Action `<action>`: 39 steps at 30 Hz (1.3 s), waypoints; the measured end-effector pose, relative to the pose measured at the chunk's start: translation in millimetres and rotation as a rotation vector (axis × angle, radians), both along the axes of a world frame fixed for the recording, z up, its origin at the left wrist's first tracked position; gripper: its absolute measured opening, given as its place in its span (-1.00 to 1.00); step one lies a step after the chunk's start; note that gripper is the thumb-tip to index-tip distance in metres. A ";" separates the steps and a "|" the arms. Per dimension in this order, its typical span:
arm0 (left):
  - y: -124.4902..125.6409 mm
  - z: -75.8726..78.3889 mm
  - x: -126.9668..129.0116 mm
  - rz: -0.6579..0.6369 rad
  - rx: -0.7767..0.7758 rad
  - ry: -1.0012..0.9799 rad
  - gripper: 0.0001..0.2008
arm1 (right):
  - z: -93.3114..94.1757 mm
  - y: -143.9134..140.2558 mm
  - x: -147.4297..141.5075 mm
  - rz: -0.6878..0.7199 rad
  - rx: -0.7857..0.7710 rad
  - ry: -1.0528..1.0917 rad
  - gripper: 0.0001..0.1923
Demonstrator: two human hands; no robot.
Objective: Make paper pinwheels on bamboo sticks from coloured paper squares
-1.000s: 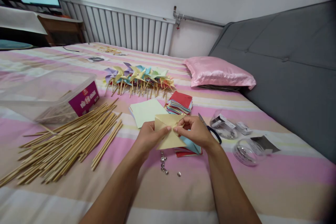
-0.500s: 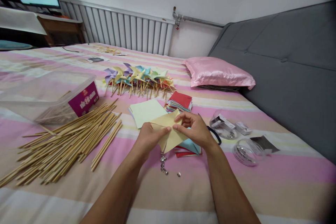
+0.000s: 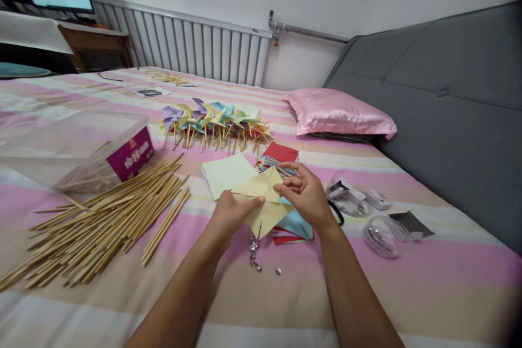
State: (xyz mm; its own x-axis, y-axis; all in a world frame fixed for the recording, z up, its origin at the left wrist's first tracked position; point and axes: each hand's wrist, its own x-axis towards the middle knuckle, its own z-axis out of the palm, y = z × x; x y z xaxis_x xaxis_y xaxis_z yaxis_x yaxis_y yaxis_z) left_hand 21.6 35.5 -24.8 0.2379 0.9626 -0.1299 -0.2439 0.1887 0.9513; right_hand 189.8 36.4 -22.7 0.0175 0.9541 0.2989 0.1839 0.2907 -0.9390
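On the clear box (image 3: 73, 147), an unreadable magenta label (image 3: 131, 157).

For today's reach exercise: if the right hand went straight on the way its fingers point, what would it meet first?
The right hand points left and slightly away, pinching the yellow paper. Beyond that fold, the pale green sheet probably comes first, though depth is unclear.

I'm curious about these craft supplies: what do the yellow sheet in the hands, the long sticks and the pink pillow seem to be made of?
The yellow sheet looks like thin matte paper: it holds sharp folds between both hands. The long sticks seem to be bamboo or pale wood, straight, dull and unpainted. The pink pillow appears covered in satin-like fabric, given its glossy sheen and soft wrinkles.
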 end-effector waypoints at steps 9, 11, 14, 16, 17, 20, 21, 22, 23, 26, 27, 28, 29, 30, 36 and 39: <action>-0.3 -1.6 -1.4 0.001 0.004 -0.004 -0.54 | 0.2 2.2 0.6 -0.111 0.042 0.083 -0.61; 0.5 -0.5 -1.5 0.047 -0.020 0.003 -0.53 | 2.8 0.7 0.8 -0.170 0.081 0.084 -0.64; 2.9 0.6 -2.9 0.135 -0.045 -0.004 -0.52 | 7.9 -3.2 0.7 -0.215 0.148 0.057 -0.72; 5.0 0.4 -4.5 0.212 -0.056 -0.031 -0.53 | 11.0 -6.7 0.3 -0.164 0.157 0.032 -0.79; 6.1 0.1 -5.6 0.250 -0.065 -0.045 -0.55 | 12.3 -8.5 -0.1 -0.109 0.146 0.015 -0.82; 9.1 -0.7 -8.5 0.317 -0.102 -0.103 -0.62 | 14.0 -13.3 -2.0 0.111 0.062 -0.056 -0.87; 9.9 -1.0 -9.4 0.324 -0.112 -0.127 -0.64 | 14.0 -14.3 -3.0 0.178 0.028 -0.081 -0.86; 10.6 -1.2 -10.1 0.328 -0.121 -0.152 -0.65 | 13.7 -15.0 -4.0 0.233 -0.002 -0.103 -0.84; 11.1 -1.4 -10.7 0.326 -0.128 -0.176 -0.66 | 13.2 -15.4 -5.1 0.276 -0.030 -0.121 -0.82; 12.0 -2.1 -11.4 0.313 -0.147 -0.215 -0.64 | 10.4 -14.2 -8.5 0.330 -0.082 -0.137 -0.77; 11.9 -2.2 -11.4 0.306 -0.148 -0.222 -0.64 | 9.1 -13.2 -9.6 0.328 -0.088 -0.133 -0.77; 11.7 -2.2 -11.2 0.297 -0.146 -0.226 -0.63 | 7.8 -12.1 -10.5 0.320 -0.090 -0.130 -0.77; 11.3 -2.1 -10.9 0.285 -0.143 -0.228 -0.63 | 6.4 -10.9 -11.3 0.309 -0.088 -0.128 -0.78; 10.7 -1.9 -10.5 0.275 -0.139 -0.229 -0.62 | 5.0 -9.8 -11.9 0.299 -0.082 -0.128 -0.80; 8.2 -0.8 -8.0 0.219 -0.131 -0.224 -0.58 | 1.8 -6.7 -12.9 0.259 -0.042 -0.123 -0.87; 7.4 -1.0 -7.3 0.207 -0.113 -0.221 -0.60 | 3.4 -7.0 -13.9 0.230 -0.016 -0.119 -0.86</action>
State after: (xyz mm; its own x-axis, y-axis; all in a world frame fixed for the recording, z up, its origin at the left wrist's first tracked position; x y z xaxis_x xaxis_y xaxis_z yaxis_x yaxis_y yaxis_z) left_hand 14.3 42.8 -25.8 0.0733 0.9758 -0.2060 -0.4863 0.2154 0.8468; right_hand 175.9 29.3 -19.3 -0.2347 0.9336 0.2706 0.2247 0.3230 -0.9194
